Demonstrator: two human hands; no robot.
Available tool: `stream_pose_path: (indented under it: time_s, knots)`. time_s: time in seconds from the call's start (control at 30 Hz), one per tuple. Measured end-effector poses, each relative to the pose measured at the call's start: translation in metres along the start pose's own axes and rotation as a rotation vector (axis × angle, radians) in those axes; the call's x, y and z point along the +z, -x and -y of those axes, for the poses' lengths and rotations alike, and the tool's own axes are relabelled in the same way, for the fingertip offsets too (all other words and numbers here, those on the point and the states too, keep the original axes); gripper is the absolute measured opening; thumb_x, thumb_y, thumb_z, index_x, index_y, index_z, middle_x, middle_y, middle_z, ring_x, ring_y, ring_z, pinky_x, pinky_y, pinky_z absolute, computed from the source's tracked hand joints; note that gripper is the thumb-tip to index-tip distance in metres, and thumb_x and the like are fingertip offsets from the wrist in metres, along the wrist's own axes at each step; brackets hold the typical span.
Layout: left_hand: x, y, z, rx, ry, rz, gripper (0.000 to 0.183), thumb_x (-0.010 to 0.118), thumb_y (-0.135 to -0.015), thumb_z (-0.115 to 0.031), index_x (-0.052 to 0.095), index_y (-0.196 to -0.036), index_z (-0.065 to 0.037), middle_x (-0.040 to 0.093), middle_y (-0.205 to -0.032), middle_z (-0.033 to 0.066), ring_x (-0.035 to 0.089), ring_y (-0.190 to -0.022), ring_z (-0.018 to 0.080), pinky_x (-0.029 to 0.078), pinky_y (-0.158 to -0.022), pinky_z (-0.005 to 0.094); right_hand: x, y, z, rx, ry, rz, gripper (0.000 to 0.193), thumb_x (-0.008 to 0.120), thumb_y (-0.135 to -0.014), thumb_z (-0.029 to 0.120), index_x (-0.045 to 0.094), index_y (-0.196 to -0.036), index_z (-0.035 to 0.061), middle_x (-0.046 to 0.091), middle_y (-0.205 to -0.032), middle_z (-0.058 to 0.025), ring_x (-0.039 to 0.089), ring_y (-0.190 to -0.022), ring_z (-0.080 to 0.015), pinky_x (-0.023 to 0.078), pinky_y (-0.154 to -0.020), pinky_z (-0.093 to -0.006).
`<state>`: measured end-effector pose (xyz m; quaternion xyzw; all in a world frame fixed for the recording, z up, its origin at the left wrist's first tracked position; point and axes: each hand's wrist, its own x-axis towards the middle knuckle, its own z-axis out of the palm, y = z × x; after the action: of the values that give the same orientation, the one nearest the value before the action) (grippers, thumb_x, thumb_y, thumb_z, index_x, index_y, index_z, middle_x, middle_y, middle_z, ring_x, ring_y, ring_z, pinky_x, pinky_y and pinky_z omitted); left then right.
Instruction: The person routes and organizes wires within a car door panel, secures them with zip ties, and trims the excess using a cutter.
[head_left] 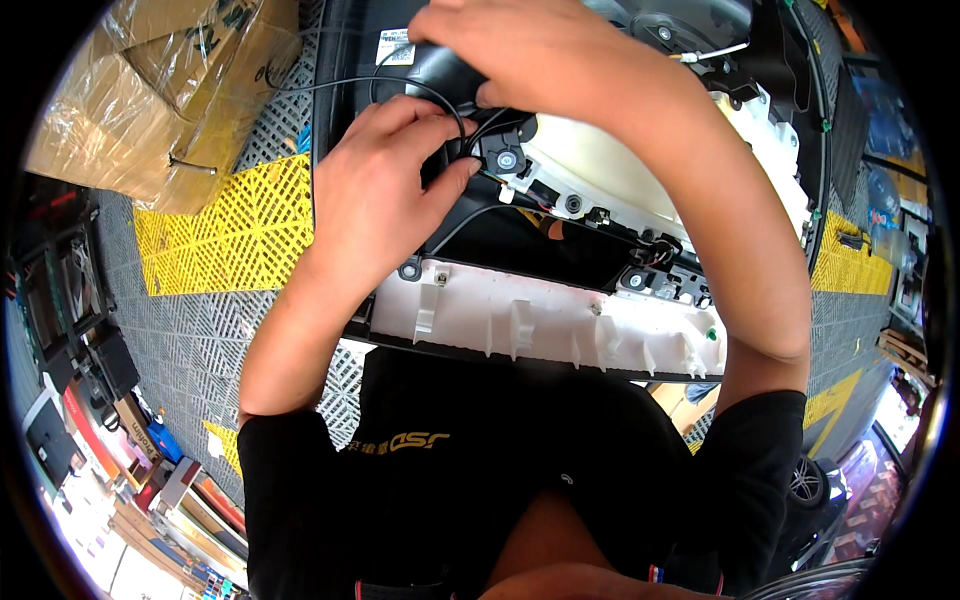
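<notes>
A car door trim panel lies before me with its inner side up. It has a whitish lower strip, a cream-coloured pad and black fittings. My left hand is closed, pinching a looped black cable between thumb and fingers, beside a round black fitting. Across the panel from the right comes my right arm. My right hand curls over the upper part of the cable loops, its thumb close to the left fingertips. What lies under its palm is hidden. A white label shows next to the right fingers.
A large film-wrapped cardboard box stands at the far left, and a thin part of the cable trails toward it. Grey and yellow grid tiles cover the floor. Shelving and goods line the left edge; a dark car wheel shows at lower right.
</notes>
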<state>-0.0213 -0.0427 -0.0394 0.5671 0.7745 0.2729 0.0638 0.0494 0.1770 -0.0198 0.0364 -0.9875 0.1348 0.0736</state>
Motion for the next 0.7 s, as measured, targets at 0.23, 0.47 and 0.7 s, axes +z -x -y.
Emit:
stream_pose_path:
  time_s: [0.23, 0.47, 0.7]
  knots:
    - [0.001, 0.000, 0.005, 0.086, -0.033, -0.048, 0.029, 0.090, -0.086, -0.019, 0.085, -0.113, -0.011, 0.075, -0.108, 0.0035, 0.072, -0.098, 0.0287, 0.060, -0.084, 0.0407, -0.020, 0.004, 0.006, -0.134, 0.046, 0.167, 0.015, 0.072, -0.091, 0.015, 0.077, -0.100, 0.0047, 0.080, -0.106, -0.0154, 0.075, -0.112, -0.0352, 0.058, -0.097, -0.0466]
    - [0.003, 0.000, 0.007, 0.141, -0.041, -0.097, 0.027, 0.092, -0.082, -0.016, 0.084, -0.107, -0.010, 0.070, -0.105, 0.0046, 0.069, -0.100, 0.0295, 0.057, -0.088, 0.0428, -0.002, -0.001, 0.011, -0.084, 0.041, 0.261, 0.014, 0.073, -0.091, 0.016, 0.081, -0.090, 0.0049, 0.081, -0.096, -0.0182, 0.078, -0.101, -0.0381, 0.060, -0.091, -0.0497]
    - [0.002, 0.004, 0.006, 0.058, -0.057, -0.111, 0.051, 0.098, -0.075, -0.016, 0.075, -0.119, -0.010, 0.068, -0.117, 0.0097, 0.067, -0.113, 0.0315, 0.056, -0.095, 0.0431, -0.029, 0.018, 0.007, 0.034, -0.351, 0.381, 0.019, 0.069, -0.099, 0.014, 0.077, -0.111, 0.0012, 0.079, -0.106, -0.0207, 0.074, -0.103, -0.0438, 0.058, -0.091, -0.0516]
